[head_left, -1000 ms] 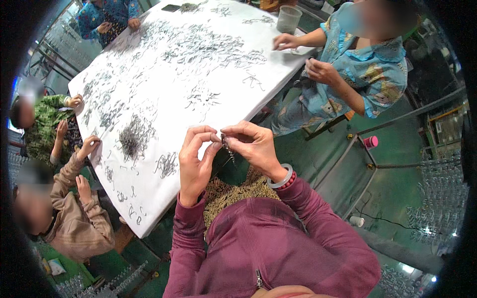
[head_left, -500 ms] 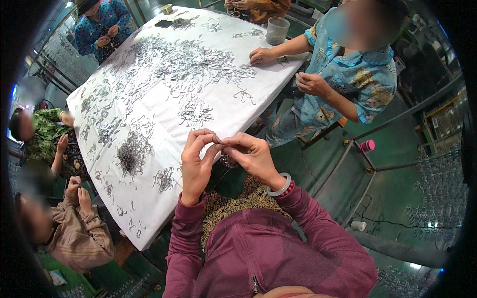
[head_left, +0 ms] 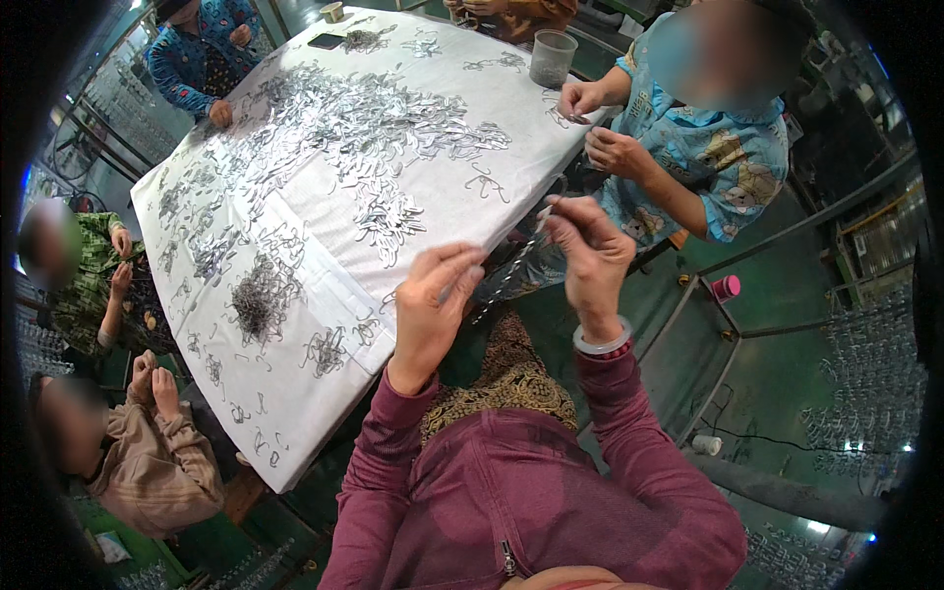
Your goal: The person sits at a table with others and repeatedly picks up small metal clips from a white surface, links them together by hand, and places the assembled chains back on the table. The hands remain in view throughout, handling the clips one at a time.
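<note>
My right hand (head_left: 595, 256) is raised off the table's near right edge, finger and thumb pinched on the upper end of a strand of small linked metal pieces (head_left: 513, 264). The strand slants down to the left, past the fingertips of my left hand (head_left: 431, 300). That hand is slightly blurred, its fingers stretched out and its thumb apart, with nothing visible between them. On the white-covered table (head_left: 462, 211) lie many loose flat silvery pieces (head_left: 388, 221). Nearer to my left hand are tangled heaps of thin dark wire hooks (head_left: 258, 303).
Several people work around the table; one in a blue patterned top (head_left: 718, 167) sits close on my right. A clear plastic tub (head_left: 552, 61) stands at the far right corner. A dark phone (head_left: 326, 41) lies at the back. A metal frame and pink container (head_left: 726, 287) are right.
My hands, together before, have come apart. The right has moved up and right with the strand, which now shows stretched out. The person on my right has brought both hands closer together.
</note>
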`<control>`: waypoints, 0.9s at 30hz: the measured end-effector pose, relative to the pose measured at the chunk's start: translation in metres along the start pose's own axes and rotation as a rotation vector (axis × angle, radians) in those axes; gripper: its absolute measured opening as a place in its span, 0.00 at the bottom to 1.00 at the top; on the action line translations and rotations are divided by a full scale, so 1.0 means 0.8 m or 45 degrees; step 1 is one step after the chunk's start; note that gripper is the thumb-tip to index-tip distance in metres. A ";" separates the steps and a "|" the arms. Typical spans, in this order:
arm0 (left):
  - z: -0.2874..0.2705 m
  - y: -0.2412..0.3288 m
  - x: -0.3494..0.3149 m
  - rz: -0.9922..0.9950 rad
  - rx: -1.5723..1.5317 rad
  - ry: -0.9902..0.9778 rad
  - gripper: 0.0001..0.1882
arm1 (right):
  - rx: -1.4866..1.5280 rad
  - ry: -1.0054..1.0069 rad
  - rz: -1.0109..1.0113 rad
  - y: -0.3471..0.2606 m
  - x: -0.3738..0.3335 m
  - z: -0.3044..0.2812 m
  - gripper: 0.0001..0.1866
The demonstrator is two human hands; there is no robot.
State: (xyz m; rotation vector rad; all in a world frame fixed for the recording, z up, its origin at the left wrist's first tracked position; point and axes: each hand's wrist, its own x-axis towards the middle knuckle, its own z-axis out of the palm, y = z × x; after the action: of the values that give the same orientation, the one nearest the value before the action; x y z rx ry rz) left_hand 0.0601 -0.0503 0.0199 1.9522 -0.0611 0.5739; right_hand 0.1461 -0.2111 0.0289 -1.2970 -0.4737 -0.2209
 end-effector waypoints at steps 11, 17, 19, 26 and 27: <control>0.033 -0.229 -0.154 -0.636 -0.020 -0.995 0.15 | 0.090 0.399 -0.208 -0.037 0.034 -0.065 0.12; 0.043 -0.390 -0.316 -1.103 -0.343 -1.003 0.17 | -0.006 0.511 -0.198 -0.015 0.031 -0.112 0.11; 0.028 -0.353 -0.296 -1.322 -0.315 -0.941 0.19 | -0.132 0.632 -0.223 -0.015 0.024 -0.126 0.09; 0.026 -0.370 -0.304 -1.273 -0.318 -0.923 0.21 | -0.160 0.800 -0.303 -0.005 0.018 -0.175 0.09; 0.028 -0.367 -0.302 -1.221 -0.236 -0.949 0.21 | -0.155 0.805 -0.311 -0.003 0.018 -0.178 0.10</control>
State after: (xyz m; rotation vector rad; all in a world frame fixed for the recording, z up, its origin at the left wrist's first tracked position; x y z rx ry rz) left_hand -0.0585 0.0105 -0.3369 1.6614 0.3289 -0.7604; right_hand 0.1878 -0.3465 0.0100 -1.2065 -0.0736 -0.8454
